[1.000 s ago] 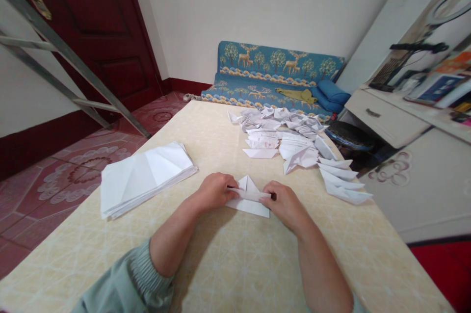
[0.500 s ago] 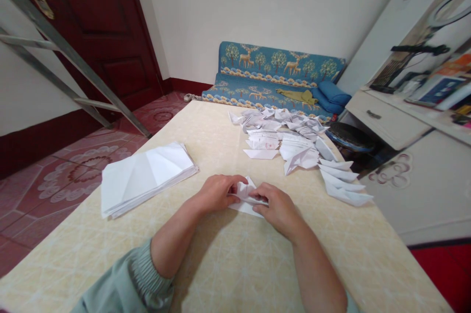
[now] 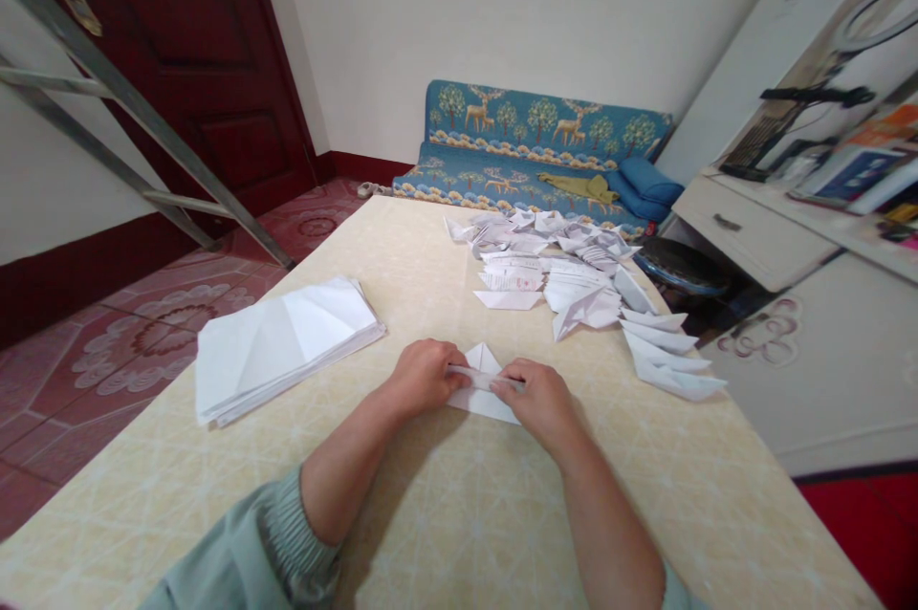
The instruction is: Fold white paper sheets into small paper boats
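A partly folded sheet of white paper [image 3: 482,404] lies on the table between my hands, its pointed tip facing away from me. My left hand [image 3: 428,376] grips the left end of a folded strip across its middle. At the other end of that strip, my right hand [image 3: 537,397] pinches the paper between thumb and fingers. To the left lies a stack of creased white sheets [image 3: 287,342]. Beyond my hands, folded paper boats [image 3: 584,309] are gathered in a pile, and several more boats [image 3: 674,366] stand in a row at the right edge.
The table [image 3: 459,514] has a pale yellow patterned cover. A blue sofa [image 3: 516,161] stands past its far edge. At the left a metal ladder [image 3: 164,146] leans near a dark red door [image 3: 193,27]. A white cabinet [image 3: 824,323] and a round stool [image 3: 681,266] are on the right.
The upper layer of the paper, raised before, now lies as a flatter strip across the middle. Both hands have shifted slightly to its ends, and the pointed tip shows more.
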A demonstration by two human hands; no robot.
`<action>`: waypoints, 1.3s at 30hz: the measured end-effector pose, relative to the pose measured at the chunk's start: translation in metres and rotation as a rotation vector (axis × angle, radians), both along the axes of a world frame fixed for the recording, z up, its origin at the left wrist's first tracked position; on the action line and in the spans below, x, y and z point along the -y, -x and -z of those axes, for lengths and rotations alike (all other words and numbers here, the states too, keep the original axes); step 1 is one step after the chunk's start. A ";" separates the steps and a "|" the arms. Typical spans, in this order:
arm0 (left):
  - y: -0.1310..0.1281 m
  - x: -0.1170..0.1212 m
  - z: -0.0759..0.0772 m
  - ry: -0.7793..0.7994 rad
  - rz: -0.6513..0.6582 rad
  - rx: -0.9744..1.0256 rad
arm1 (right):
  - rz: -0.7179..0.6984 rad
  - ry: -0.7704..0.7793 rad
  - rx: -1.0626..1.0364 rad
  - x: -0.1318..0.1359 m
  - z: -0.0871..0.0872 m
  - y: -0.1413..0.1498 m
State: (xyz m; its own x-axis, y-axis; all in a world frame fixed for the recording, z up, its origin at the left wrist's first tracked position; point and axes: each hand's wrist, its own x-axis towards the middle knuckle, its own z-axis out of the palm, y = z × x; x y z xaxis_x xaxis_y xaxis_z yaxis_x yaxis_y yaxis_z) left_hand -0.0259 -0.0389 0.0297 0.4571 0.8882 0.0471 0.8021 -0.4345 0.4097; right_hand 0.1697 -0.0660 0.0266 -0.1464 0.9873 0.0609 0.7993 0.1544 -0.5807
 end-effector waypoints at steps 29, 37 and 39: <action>0.002 -0.005 0.009 -0.007 -0.243 0.043 | 0.296 -0.029 0.226 0.000 0.003 0.009; 0.004 -0.005 0.004 0.005 -0.191 0.122 | 0.237 -0.020 0.105 0.000 0.004 0.002; 0.005 -0.006 0.006 0.021 -0.193 0.201 | 0.240 -0.046 0.006 -0.001 0.005 -0.001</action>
